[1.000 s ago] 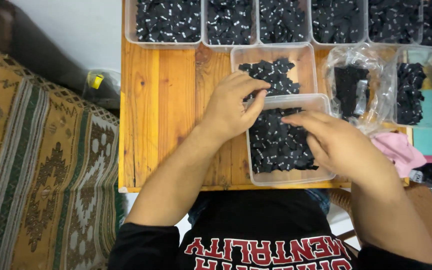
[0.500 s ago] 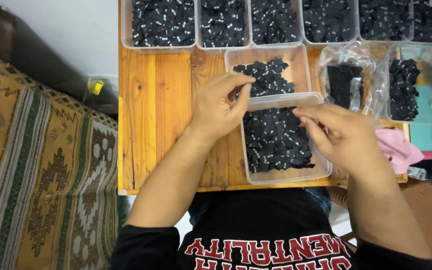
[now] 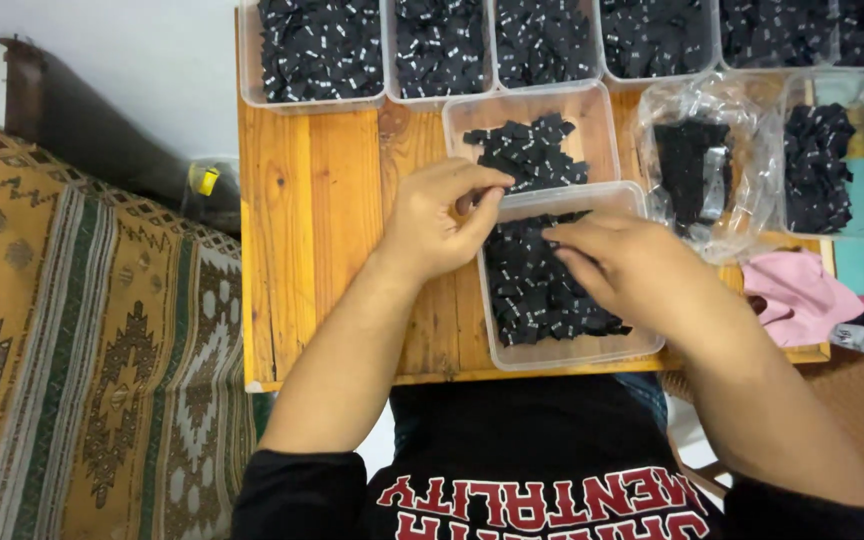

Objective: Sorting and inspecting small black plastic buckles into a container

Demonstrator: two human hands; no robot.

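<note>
A near clear tub (image 3: 572,352) of small black pieces (image 3: 532,290) sits on the wooden table (image 3: 322,220), at its near edge. The right hand (image 3: 632,265) lies over the pile with fingers reaching into it; whether they pinch anything cannot be told. The left hand (image 3: 442,220), at the tub's far-left corner, has thumb and fingers pinched together, seemingly on a black piece. Just beyond sits a second tub (image 3: 532,140), part-filled; further right a clear bag (image 3: 697,165) and pink cloth (image 3: 797,295)
</note>
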